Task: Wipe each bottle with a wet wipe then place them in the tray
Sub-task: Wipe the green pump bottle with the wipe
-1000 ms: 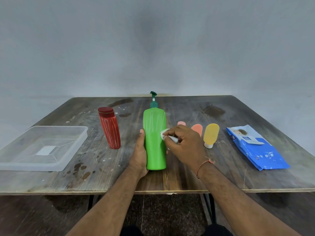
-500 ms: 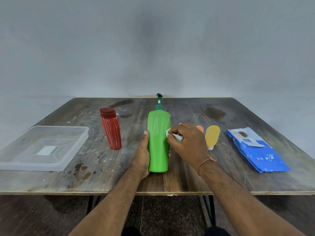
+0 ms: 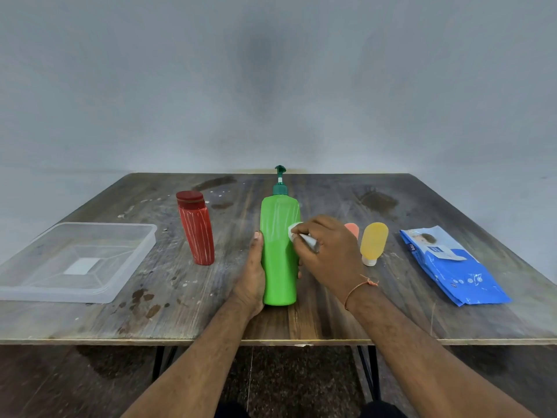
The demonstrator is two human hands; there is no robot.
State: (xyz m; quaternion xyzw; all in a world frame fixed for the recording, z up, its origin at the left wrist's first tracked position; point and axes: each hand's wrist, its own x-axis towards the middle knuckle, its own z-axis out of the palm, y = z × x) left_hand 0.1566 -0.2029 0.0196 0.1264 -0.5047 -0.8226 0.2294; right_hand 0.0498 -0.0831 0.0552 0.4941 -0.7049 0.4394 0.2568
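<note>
A tall green pump bottle [image 3: 278,251] stands upright near the table's front middle. My left hand [image 3: 253,276] grips its lower left side, thumb up along the edge. My right hand [image 3: 327,251] pinches a folded white wet wipe [image 3: 294,231] against the bottle's right side. A red ribbed bottle [image 3: 197,229] stands to the left. A small yellow bottle [image 3: 373,242] stands cap-down to the right, and an orange one [image 3: 352,229] is partly hidden behind my right hand. The clear plastic tray [image 3: 132,267] sits at the left edge with nothing in it.
A blue pack of wet wipes [image 3: 452,267] lies at the right of the wooden table [image 3: 331,321]. Dark stains mark the tabletop. A grey wall stands behind the table.
The green bottle has shifted slightly right and stands straighter. My right hand with the wipe has slid up a little along the bottle's right side. My left hand keeps its grip.
</note>
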